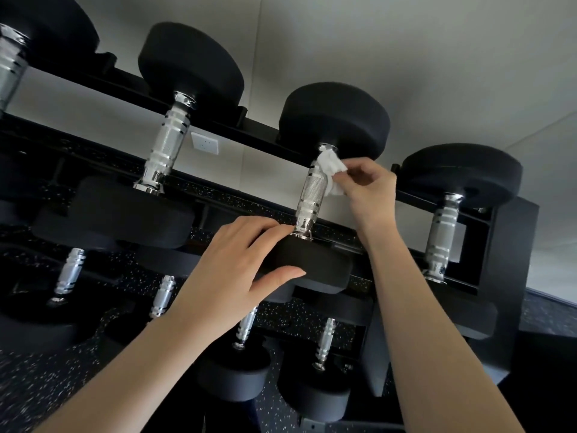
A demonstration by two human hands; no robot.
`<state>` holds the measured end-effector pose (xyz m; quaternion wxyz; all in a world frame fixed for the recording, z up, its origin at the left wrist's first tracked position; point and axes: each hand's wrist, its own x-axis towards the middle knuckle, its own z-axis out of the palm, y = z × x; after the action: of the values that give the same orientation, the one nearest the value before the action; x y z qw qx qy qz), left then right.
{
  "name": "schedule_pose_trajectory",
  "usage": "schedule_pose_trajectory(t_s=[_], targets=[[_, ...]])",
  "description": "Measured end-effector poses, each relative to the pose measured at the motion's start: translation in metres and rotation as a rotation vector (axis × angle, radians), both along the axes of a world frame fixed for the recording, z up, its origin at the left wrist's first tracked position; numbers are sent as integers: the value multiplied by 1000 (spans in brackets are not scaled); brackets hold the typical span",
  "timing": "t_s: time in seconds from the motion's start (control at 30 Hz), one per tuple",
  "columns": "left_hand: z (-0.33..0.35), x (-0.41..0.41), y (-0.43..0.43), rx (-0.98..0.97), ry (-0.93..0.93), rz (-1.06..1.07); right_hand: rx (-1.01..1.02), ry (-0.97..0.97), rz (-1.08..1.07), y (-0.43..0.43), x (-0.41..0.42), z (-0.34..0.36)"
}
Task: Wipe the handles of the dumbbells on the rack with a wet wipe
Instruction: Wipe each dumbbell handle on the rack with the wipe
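A pale wall (406, 57) stands behind a black rack (509, 245), with dark speckled floor (28, 379) showing below it. On the top shelf of the rack a row of dumbbells lies with round black heads and ridged chrome handles. At the far left only part of one dumbbell (11, 67) shows. Next to it sits a second dumbbell (167, 145), and a white wall socket (204, 144) shows just beside its handle. Below these, smaller dumbbells (70, 271) lie on a lower shelf. The left hand (237, 270) lies open, its straight fingers laid over the near black head (315, 264) of the third dumbbell and its thumb along that head's edge; its fingertips reach the base of the handle. The handle (309, 198) of this third dumbbell rises from there, and the white wet wipe (331, 170) is bunched against its upper right side, close under the far head. The right hand (371, 189) pinches the wipe with curled fingers and thumb. Further right a fourth dumbbell (441, 235) rests at the end of the rack.
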<state>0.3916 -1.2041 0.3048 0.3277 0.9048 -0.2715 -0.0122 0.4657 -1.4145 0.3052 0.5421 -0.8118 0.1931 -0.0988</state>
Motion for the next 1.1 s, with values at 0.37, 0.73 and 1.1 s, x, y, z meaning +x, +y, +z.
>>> schedule_pose_trajectory(t_s=[0.37, 0.73, 1.1], targets=[[-3, -1, -1, -33, 14, 0, -263, 215, 312, 10, -42, 13], [-1, -1, 0, -42, 49, 2, -141, 344, 281, 7, -50, 5], [-5, 0, -1, -71, 9, 4, 443, 354, -23, 5, -47, -9]])
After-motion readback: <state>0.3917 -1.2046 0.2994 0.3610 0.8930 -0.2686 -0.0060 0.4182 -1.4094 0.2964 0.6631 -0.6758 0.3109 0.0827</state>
